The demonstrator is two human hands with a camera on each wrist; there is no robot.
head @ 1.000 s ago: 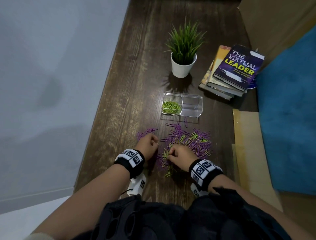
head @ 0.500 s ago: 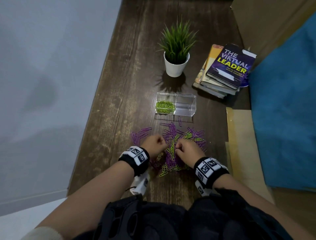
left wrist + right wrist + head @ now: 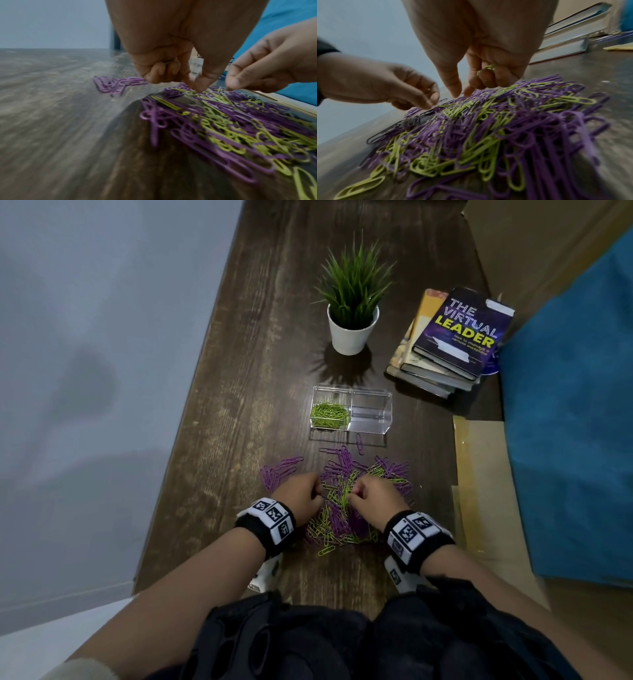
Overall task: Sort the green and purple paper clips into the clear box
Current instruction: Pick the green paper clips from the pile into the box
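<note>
Right grip [image 3: 481, 75] has curled fingers holding green paper clips [image 3: 488, 68], thumb and forefinger poised over the mixed pile [image 3: 346, 508] on the tabletop [image 3: 239, 405]; left grip [image 3: 171, 70] likewise curled, pinching at the pile; clear box [image 3: 371, 412] beyond

Setting: we take this for a home study corner or small office desk. We see a dark wooden desk [image 3: 260, 364] set against a plain pale wall [image 3: 102, 337]; a small artificial plant in a white pot [image 3: 352, 302]; a stack of books [image 3: 448, 344], the top one titled "The Virtual Leader", a management title; office paper clips [image 3: 346, 508] heaped on the desk; a clear box [image 3: 371, 414] for them; a blue upholstered seat [image 3: 575, 422] just beside the desk; flat cardboard [image 3: 486, 474] at its edge.
</note>
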